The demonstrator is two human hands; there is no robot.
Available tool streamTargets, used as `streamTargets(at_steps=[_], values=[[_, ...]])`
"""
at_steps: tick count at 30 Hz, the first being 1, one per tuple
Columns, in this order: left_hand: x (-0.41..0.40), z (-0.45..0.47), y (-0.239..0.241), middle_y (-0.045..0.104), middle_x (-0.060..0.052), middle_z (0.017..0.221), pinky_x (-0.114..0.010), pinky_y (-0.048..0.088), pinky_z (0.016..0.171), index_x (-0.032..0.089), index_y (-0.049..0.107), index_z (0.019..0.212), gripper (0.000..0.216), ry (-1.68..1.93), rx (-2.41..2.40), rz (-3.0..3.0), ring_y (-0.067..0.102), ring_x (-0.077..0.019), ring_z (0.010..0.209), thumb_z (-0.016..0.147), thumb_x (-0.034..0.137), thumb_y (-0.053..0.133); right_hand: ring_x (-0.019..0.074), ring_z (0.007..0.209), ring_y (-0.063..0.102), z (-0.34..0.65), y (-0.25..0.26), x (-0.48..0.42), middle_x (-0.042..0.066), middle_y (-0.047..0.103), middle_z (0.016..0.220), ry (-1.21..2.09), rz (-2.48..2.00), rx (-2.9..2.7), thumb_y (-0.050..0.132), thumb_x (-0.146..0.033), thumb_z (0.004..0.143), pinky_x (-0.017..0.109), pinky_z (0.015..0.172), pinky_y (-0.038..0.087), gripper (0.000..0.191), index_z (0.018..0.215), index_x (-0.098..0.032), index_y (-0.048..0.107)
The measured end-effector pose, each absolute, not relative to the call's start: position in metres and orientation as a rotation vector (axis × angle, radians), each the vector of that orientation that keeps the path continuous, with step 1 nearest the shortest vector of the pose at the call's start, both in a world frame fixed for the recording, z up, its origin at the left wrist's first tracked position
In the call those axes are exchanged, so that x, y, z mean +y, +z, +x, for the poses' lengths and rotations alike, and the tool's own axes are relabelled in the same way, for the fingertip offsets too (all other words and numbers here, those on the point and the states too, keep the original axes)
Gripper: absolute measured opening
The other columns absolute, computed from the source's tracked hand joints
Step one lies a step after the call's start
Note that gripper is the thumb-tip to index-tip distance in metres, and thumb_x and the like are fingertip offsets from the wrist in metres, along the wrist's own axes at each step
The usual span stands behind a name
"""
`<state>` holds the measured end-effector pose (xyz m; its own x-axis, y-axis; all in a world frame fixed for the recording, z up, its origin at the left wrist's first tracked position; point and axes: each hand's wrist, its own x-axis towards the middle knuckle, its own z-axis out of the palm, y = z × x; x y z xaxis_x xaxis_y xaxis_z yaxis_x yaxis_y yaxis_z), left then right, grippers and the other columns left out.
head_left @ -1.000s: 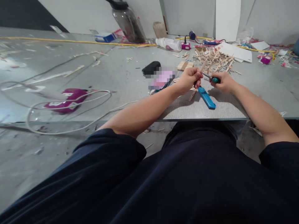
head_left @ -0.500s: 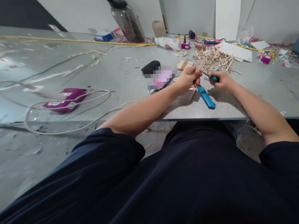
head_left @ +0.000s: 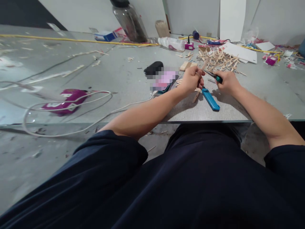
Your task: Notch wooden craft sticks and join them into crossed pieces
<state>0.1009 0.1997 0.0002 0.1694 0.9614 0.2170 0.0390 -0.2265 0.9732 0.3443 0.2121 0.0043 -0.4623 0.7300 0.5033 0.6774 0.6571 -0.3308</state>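
My left hand (head_left: 192, 79) is closed around a flat wooden stick (head_left: 205, 63), whose upper end sticks out above the fingers. In my right hand (head_left: 228, 81) is a pair of needle-nose pliers (head_left: 218, 79) with dark green and black handles. The pliers' slim metal jaws point left and reach the stick by my left fingertips; whether they grip it I cannot tell. Below the hands, a blue utility knife (head_left: 210, 100) lies on the board. Close to my left hand are another wooden strip (head_left: 196, 96) and a small wooden block (head_left: 188, 66).
Behind my hands is a pile of wood pieces (head_left: 220, 60). A black case (head_left: 153, 68) and a blurred-out phone-like object (head_left: 166, 79) lie left of them. White cable (head_left: 95, 122) loops over the table's front edge near a purple device (head_left: 66, 101). A large bottle (head_left: 130, 24) stands behind.
The pliers have tilted a little, their handle end dropping slightly as my right hand turns. My left hand has shifted slightly left, still with the stick. The utility knife stays put.
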Motion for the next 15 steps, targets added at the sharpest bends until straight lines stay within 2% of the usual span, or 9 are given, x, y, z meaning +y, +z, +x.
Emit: streamTargets(at_steps=[6, 11, 15], values=[[0.1968, 0.1010, 0.0036, 0.063, 0.007, 0.056, -0.018, 0.039, 0.052, 0.023, 0.058, 0.098, 0.029, 1.224, 1.058, 1.473, 0.053, -0.0063, 0.042, 0.122, 0.014, 0.046, 0.0328, 0.091, 0.065, 0.3428, 0.0011, 0.2133, 0.010, 0.077, 0.095, 0.042, -1.129, -2.219, 0.075, -0.032, 0.086, 0.047, 0.088, 0.046, 0.017, 0.099, -0.027, 0.067], [0.1991, 0.1009, 0.0014, 0.059, 0.009, 0.055, -0.017, 0.035, 0.048, 0.024, 0.056, 0.092, 0.031, 1.225, 1.029, 1.497, 0.051, -0.0046, 0.040, 0.121, 0.014, 0.056, 0.0296, 0.082, 0.062, 0.3457, 0.0030, 0.2180, 0.005, 0.068, 0.079, 0.379, -1.053, -2.225, 0.077, -0.043, 0.084, 0.045, 0.081, 0.048, 0.019, 0.087, -0.029, 0.066], [0.2020, 0.1012, -0.0014, 0.057, 0.008, 0.056, -0.019, 0.034, 0.048, 0.024, 0.055, 0.089, 0.034, 1.219, 0.998, 1.506, 0.049, -0.0053, 0.041, 0.120, 0.010, 0.053, 0.0258, 0.073, 0.062, 0.3475, 0.0070, 0.2202, 0.002, 0.069, 0.075, 0.577, -1.005, -2.287, 0.079, -0.046, 0.078, 0.043, 0.073, 0.050, 0.021, 0.083, -0.028, 0.069]])
